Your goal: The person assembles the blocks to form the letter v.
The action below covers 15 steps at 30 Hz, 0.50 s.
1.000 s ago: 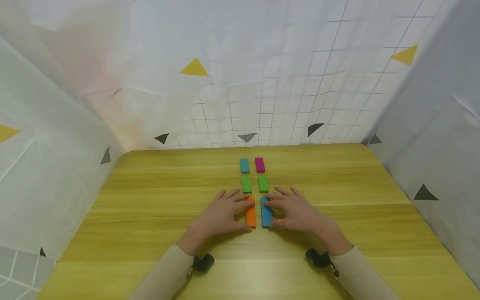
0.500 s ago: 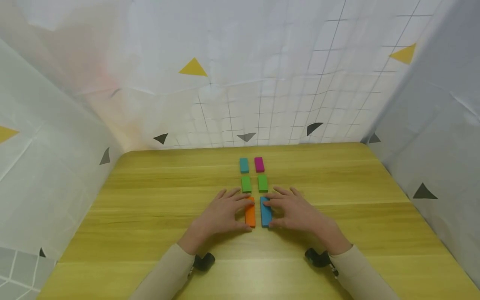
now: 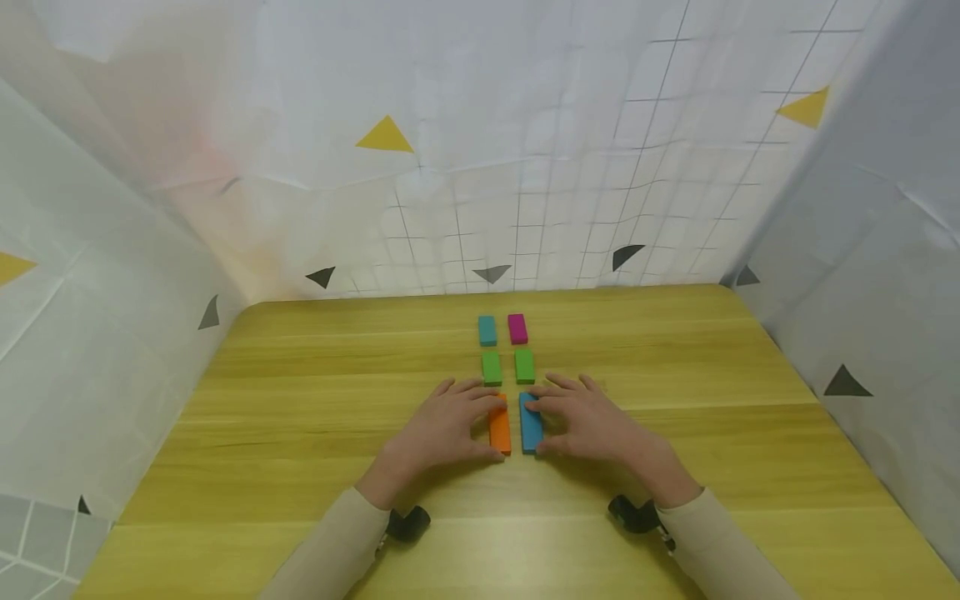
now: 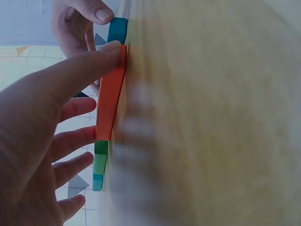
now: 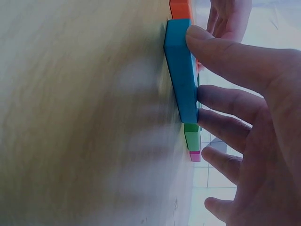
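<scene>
On a yellow wood-grain table (image 3: pixel 300 417), the left hand (image 3: pixel 444 425) and right hand (image 3: pixel 591 423), fingers spread wide, respectively touch a long orange rectangular block (image 3: pixel 499 432) and a long blue rectangular block (image 3: pixel 531 432), with two shorter green blocks (image 3: pixel 491 367) beyond

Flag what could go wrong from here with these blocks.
The left hand reaches close to the left green block, so it might nudge it out of line. The orange block and blue block lie apart with a narrow gap; moving them inward could make them bump. The right hand touches the blue block near its top edge, so a lift might slip.
</scene>
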Each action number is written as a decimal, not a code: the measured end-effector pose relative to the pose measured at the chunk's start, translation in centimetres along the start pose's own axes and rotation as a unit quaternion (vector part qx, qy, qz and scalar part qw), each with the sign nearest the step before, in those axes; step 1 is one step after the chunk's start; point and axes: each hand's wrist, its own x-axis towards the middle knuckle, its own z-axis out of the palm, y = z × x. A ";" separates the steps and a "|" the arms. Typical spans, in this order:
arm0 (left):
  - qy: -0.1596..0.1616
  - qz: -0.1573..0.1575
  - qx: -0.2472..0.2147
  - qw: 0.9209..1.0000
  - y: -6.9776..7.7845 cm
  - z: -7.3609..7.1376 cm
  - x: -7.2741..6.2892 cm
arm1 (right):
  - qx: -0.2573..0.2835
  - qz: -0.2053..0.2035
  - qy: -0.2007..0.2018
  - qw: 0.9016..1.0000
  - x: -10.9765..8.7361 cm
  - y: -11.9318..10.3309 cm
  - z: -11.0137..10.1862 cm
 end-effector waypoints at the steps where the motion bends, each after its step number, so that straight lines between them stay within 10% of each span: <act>1: 0.000 -0.001 0.000 1.000 0.0 0.0 0.0 | 0.000 0.001 -0.001 1.000 0.0 0.0 0.0; 15: 0.015 0.000 0.020 1.000 0.4 0.1 -0.2 | 0.010 0.005 -0.002 1.000 0.0 -0.1 0.0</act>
